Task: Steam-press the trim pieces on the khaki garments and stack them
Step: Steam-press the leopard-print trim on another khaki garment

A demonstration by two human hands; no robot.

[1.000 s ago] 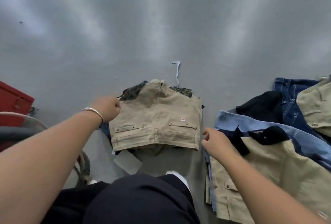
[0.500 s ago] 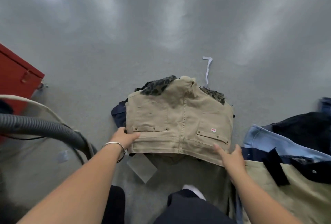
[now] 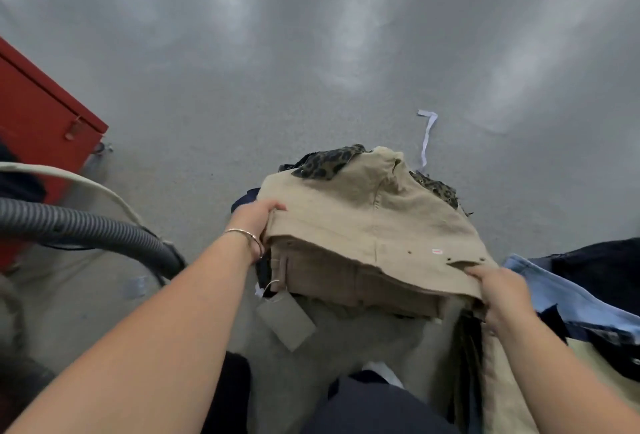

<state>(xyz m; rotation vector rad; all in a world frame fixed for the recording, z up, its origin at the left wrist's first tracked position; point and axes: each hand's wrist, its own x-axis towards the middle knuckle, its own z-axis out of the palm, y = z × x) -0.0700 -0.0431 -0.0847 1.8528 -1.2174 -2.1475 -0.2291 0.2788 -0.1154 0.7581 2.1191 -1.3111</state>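
Observation:
A folded khaki garment (image 3: 367,222) with a small red label lies on top of a stack on the grey floor, its near edge raised off the pile. My left hand (image 3: 254,218), with a thin bracelet at the wrist, grips the garment's left edge. My right hand (image 3: 498,289) grips its near right corner. Leopard-print fabric (image 3: 325,165) sticks out from under the far side of the stack. A grey hang tag (image 3: 285,321) dangles below the near edge.
A corrugated grey steam hose (image 3: 86,229) curves in from the left in front of a red metal box (image 3: 38,121). Light blue denim (image 3: 568,291) and dark clothes lie at the right. A white tape strip (image 3: 426,137) lies on the floor beyond the stack.
Both hands have closed on the khaki garment's edges and raised its near side off the stack. The view has moved in closer and to the left.

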